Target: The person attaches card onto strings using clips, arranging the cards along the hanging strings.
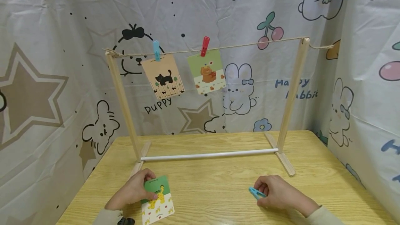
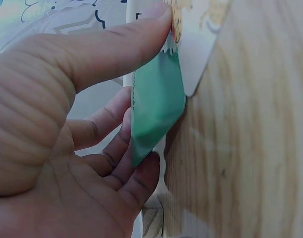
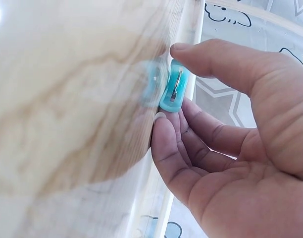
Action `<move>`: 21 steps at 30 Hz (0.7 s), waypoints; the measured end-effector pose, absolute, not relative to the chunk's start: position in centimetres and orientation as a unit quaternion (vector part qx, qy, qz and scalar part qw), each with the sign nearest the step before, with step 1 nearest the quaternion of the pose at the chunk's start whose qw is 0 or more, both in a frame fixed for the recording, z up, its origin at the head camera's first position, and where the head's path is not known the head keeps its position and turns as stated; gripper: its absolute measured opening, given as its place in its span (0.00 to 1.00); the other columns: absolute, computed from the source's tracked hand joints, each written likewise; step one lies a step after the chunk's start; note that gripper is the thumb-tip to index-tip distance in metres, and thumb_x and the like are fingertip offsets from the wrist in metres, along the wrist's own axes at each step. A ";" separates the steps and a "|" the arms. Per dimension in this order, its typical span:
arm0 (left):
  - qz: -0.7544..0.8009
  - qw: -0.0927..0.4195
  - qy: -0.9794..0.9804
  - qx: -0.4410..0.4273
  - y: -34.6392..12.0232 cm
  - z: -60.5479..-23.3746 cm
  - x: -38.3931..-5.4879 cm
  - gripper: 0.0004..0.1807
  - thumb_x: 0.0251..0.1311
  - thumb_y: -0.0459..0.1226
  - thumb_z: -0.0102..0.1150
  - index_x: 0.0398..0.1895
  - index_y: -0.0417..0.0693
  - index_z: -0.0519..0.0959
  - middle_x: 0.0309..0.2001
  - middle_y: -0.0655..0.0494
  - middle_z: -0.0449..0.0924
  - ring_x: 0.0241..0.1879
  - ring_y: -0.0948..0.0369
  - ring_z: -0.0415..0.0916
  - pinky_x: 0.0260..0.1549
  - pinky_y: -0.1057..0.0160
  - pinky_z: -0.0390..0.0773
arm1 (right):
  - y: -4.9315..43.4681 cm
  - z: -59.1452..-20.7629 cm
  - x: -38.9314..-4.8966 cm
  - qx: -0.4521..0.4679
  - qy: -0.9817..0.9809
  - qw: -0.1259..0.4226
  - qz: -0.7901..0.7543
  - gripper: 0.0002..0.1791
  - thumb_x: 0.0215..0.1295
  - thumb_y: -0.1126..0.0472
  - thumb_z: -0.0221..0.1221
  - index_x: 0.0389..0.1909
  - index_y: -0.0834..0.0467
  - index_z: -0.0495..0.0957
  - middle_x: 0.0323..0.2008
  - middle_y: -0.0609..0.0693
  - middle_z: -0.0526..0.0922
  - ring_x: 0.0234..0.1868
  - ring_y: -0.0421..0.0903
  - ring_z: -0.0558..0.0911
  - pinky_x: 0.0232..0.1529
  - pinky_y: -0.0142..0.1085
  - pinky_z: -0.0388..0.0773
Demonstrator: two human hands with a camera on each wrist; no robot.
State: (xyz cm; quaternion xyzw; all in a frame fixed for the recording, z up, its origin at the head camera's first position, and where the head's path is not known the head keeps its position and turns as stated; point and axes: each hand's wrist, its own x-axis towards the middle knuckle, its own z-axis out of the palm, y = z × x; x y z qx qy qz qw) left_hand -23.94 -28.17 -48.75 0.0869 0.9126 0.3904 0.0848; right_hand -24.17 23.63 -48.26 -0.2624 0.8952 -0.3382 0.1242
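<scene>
My left hand [image 1: 135, 190] holds a green and white card [image 1: 157, 202] with a yellow spotted animal on it, thumb on the printed face and fingers behind. In the left wrist view the green part of the card [image 2: 159, 99] bends between thumb and fingers, close over the table. At the right, my right hand [image 1: 278, 193] pinches a light blue clothespin [image 1: 257, 193] between thumb and fingers. The right wrist view has this clothespin [image 3: 175, 87] right at the tabletop, its metal spring facing the camera.
A wooden frame [image 1: 292, 94] with a white crossbar [image 1: 209, 155] stands on the table [image 1: 212, 180]. From its string [image 1: 243, 45] hang a black cat card [image 1: 164, 77] under a blue clothespin [image 1: 156, 50] and a bear card [image 1: 207, 72] under a red clothespin [image 1: 205, 46]. Printed curtains surround the table.
</scene>
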 end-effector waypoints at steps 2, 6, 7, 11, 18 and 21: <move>0.394 0.083 0.912 0.083 -28.1 -48.7 -23.9 0.35 0.40 0.37 0.87 0.51 0.40 0.75 0.43 0.50 0.74 0.40 0.56 0.71 0.37 0.64 0.74 | 23.6 -48.2 -24.2 -0.263 0.894 0.126 -0.341 0.17 0.54 0.60 0.77 0.41 0.56 0.82 0.33 0.45 0.81 0.32 0.37 0.78 0.33 0.31 0.77; 0.394 0.071 0.913 0.081 -28.0 -48.7 -24.0 0.35 0.39 0.36 0.87 0.50 0.41 0.75 0.43 0.50 0.74 0.42 0.56 0.70 0.38 0.63 0.75 | 23.7 -48.1 -24.2 -0.265 0.892 0.126 -0.345 0.17 0.54 0.60 0.77 0.41 0.57 0.82 0.33 0.45 0.81 0.32 0.37 0.78 0.33 0.31 0.78; 0.393 0.070 0.913 0.078 -27.9 -48.7 -24.0 0.35 0.39 0.36 0.87 0.50 0.41 0.75 0.43 0.50 0.74 0.42 0.56 0.70 0.39 0.63 0.75 | 23.7 -48.1 -24.2 -0.266 0.891 0.125 -0.346 0.17 0.54 0.60 0.77 0.41 0.57 0.82 0.33 0.45 0.81 0.32 0.37 0.78 0.33 0.31 0.78; 0.395 0.066 0.914 0.066 -27.9 -48.7 -24.1 0.34 0.40 0.35 0.87 0.50 0.43 0.76 0.44 0.51 0.75 0.44 0.56 0.72 0.41 0.59 0.77 | 23.7 -48.1 -24.2 -0.266 0.890 0.125 -0.349 0.16 0.54 0.60 0.77 0.41 0.57 0.82 0.33 0.45 0.81 0.32 0.37 0.79 0.34 0.31 0.78; 0.393 0.061 0.915 0.064 -27.8 -48.5 -24.1 0.31 0.42 0.34 0.86 0.50 0.43 0.78 0.45 0.53 0.79 0.45 0.57 0.76 0.46 0.53 0.78 | 23.6 -48.1 -24.1 -0.263 0.891 0.123 -0.350 0.16 0.54 0.60 0.77 0.40 0.57 0.83 0.32 0.45 0.82 0.32 0.37 0.79 0.34 0.31 0.78; 0.395 0.053 0.916 0.058 -27.6 -48.5 -24.0 0.29 0.44 0.33 0.84 0.50 0.43 0.79 0.45 0.53 0.80 0.46 0.57 0.76 0.46 0.53 0.79 | 23.6 -48.0 -24.1 -0.261 0.891 0.123 -0.350 0.16 0.54 0.59 0.77 0.40 0.57 0.83 0.33 0.45 0.82 0.32 0.37 0.79 0.34 0.31 0.78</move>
